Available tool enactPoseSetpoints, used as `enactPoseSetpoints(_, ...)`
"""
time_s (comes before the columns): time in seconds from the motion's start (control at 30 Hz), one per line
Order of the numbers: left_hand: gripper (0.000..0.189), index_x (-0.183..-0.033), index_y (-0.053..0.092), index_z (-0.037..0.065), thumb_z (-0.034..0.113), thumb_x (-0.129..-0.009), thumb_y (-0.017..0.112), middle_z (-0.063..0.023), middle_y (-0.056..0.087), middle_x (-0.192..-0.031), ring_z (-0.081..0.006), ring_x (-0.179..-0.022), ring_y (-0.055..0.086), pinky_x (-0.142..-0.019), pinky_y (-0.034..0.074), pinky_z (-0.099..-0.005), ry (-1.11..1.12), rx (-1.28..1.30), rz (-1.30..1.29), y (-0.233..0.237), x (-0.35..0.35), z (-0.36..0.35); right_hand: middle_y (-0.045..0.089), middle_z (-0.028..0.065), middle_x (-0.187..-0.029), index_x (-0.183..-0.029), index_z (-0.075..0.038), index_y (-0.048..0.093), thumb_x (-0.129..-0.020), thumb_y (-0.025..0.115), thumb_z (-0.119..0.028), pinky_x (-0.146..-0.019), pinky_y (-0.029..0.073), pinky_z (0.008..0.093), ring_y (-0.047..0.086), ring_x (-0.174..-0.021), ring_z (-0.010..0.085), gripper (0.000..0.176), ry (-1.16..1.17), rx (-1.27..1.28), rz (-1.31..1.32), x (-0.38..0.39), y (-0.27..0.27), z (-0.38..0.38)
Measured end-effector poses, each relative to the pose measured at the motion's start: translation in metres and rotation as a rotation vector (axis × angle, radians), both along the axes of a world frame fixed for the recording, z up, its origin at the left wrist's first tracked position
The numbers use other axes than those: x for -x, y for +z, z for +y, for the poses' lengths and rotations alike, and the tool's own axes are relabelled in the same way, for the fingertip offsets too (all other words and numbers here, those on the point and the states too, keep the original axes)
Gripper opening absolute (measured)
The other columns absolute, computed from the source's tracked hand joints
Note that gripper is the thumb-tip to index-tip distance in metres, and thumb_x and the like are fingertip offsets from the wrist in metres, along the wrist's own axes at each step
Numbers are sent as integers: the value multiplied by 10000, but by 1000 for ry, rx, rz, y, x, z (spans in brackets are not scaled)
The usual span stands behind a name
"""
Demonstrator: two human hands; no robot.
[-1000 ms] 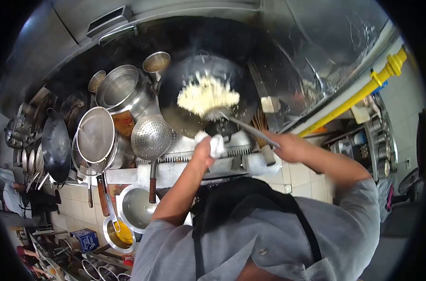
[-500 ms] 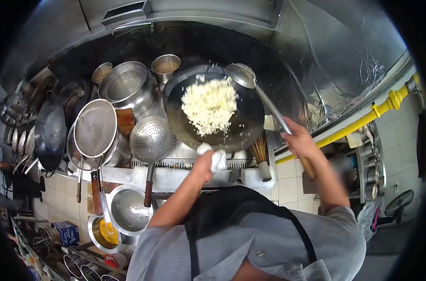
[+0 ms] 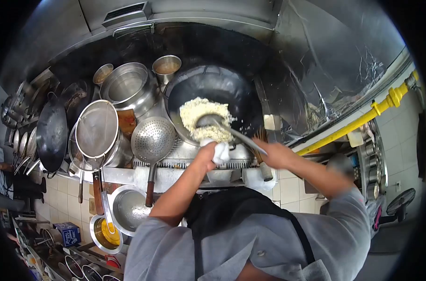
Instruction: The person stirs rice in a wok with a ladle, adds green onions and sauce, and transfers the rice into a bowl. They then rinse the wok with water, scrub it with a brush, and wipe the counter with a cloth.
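A dark wok [image 3: 208, 84] sits on the range with pale yellow-white rice [image 3: 194, 107] gathered in its near part. My left hand [image 3: 203, 158] is closed on a folded white cloth [image 3: 221, 153] at the wok's near rim; whatever part of the wok lies under the cloth is hidden. My right hand [image 3: 275, 155] grips the handle of a ladle [image 3: 241, 136], which slants down to the left. The ladle's bowl rests in the rice. A few loose grains lie to the right on the wok's wall.
Left of the wok are a perforated skimmer [image 3: 152, 138], a mesh strainer [image 3: 97, 129], metal pots [image 3: 125, 84] and another wok [image 3: 51, 133]. A bamboo brush [image 3: 263, 164] stands near my right hand. A yellow pipe [image 3: 353, 124] runs along the right. Another person [image 3: 2, 168] shows at far left.
The ladle has swung from the wok's far right rim down into the rice, with my right hand moving left and nearer. The rice, tossed up earlier, has settled lower in the wok.
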State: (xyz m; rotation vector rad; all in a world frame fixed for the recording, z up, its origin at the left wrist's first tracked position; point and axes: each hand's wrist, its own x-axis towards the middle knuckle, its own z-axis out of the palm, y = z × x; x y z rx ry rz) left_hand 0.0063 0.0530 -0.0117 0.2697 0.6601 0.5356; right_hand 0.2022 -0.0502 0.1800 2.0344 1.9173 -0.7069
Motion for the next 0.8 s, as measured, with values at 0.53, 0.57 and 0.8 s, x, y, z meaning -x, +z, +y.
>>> enactPoseSetpoints(0.53, 218, -966, 568, 54, 196, -943, 404, -66, 653, -833, -230, -721, 645, -631, 540, -387, 6, 85, 34, 44, 1, -30, 621, 253, -1002, -1420, -105, 270, -839, 500, -172, -811, 484, 477, 613, -916, 398, 629, 61, -18, -60, -18, 25, -27)
enactPoseSetpoints(0.57, 212, -966, 559, 49, 199, -944, 411, -77, 646, -836, -223, -712, 642, -630, 543, -388, 38, 34, 66, 27, -3, -27, 621, 253, -1002, -1420, -105, 270, -839, 500, -172, -811, 484, 477, 613, -916, 398, 629, 60, -12, -65, -19, 3, -9)
enactPoseSetpoints(0.8, 252, -1096, 548, 17, 140, -918, 421, -139, 644, -1022, -268, -848, 666, -670, 562, -387, 211, -320, 135, 42, 37, -105, 634, 123, -753, -1332, -70, 438, -855, 556, -149, -450, 498, 322, 621, -569, 207, 497, -283, -407, 519, -53, 53, 6)
